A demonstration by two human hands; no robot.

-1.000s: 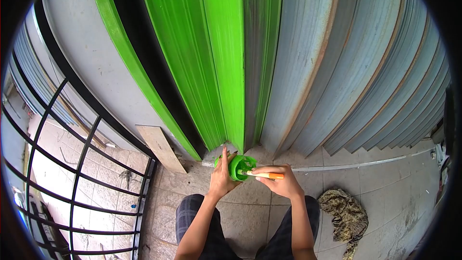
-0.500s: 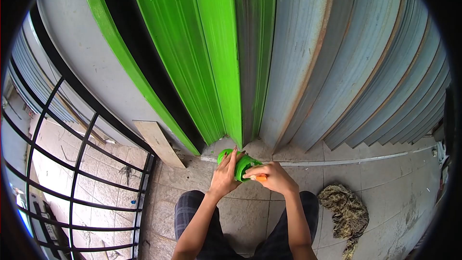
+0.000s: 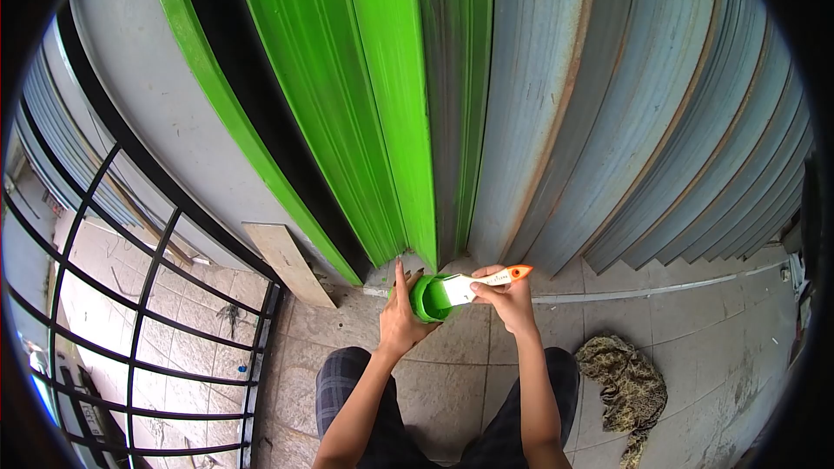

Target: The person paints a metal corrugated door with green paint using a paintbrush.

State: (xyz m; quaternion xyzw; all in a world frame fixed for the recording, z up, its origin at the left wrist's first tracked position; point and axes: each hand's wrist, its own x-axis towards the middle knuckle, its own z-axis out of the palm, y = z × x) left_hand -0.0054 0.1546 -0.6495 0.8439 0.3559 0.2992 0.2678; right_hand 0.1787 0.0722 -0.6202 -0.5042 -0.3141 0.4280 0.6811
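A green paint container (image 3: 425,300) is held by my left hand (image 3: 400,320), whose fingers lie along its left side, its opening facing right. My right hand (image 3: 509,297) grips a paintbrush (image 3: 495,279) with a white handle and an orange tip. The brush's bristle end reaches into the mouth of the container, and its handle points to the upper right. Just beyond my hands stands a folded metal shutter, with wet-looking green panels (image 3: 382,104) and bare grey panels (image 3: 543,104) to their right.
A crumpled patterned cloth (image 3: 621,386) lies on the tiled floor (image 3: 695,356) at the right. On the left, a wooden board (image 3: 289,265) leans near the grey panel, beside a black metal grille (image 3: 130,317). My knees are below my hands.
My right hand has moved up and right, bringing the brush's handle into clear view. The container is now tipped with its opening more visible, and my left hand has shifted slightly.
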